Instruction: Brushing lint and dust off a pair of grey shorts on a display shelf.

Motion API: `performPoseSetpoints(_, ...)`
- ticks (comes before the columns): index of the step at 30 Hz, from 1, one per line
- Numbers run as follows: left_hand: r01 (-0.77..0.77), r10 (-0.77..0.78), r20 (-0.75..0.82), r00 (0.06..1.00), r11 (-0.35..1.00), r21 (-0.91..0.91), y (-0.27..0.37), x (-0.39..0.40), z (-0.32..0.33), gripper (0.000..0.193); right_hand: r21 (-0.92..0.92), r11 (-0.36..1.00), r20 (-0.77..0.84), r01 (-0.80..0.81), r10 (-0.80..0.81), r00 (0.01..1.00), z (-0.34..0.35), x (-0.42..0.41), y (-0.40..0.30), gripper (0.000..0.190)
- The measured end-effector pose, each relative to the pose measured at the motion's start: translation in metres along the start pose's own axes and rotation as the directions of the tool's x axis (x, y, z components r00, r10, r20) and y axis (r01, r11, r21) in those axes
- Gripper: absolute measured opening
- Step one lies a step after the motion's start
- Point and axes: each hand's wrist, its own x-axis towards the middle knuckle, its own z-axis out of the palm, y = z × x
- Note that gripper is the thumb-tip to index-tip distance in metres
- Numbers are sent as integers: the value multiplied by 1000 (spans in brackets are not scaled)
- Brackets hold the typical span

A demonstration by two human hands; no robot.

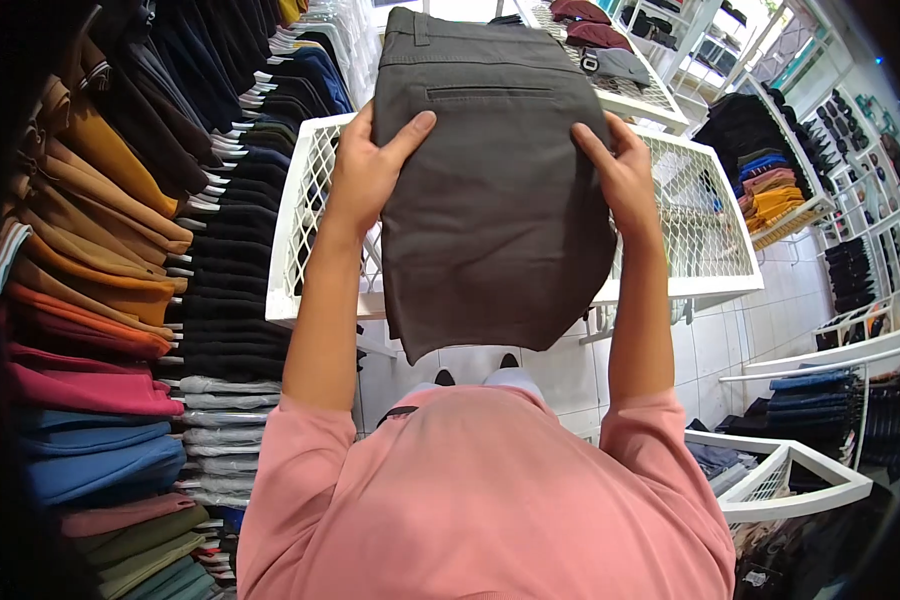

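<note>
Folded dark grey trousers (495, 217) are held up in front of me, the waistband at the top with a belt loop and a slit pocket showing. My left hand (375, 165) grips their left edge, thumb on the front face and fingers mostly hidden behind. On the opposite edge, my right hand (621, 169) holds them the same way. Behind and below the trousers stands a white metal mesh table (705, 217), partly covered by them.
Folded and hanging clothes (232, 300) fill shelves and a rail along the left. Caps (619, 66) lie on another mesh table ahead. A rack with folded clothes (776, 195) stands at the right. Nearer, at lower right, is a white-framed mesh stand (802, 506).
</note>
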Motion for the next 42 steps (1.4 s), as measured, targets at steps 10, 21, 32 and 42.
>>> performPoseSetpoints(10,-389,12,413,911,361,848,-62,-99,-16,52,-943,179,-297,-282,-63,953,-63,-87,61,52)
performPoseSetpoints(21,-337,-58,376,925,337,879,-71,-125,-32,55,-758,618,75,209,-236,969,57,-119,23,50)
performPoseSetpoints(32,-313,-54,349,936,331,890,-69,-126,-28,51,-944,298,-215,-139,-239,947,-22,-134,44,49)
performPoseSetpoints(42,-336,-48,365,930,295,894,-68,-128,-32,53,-883,464,-38,71,-220,975,16,-219,45,61)
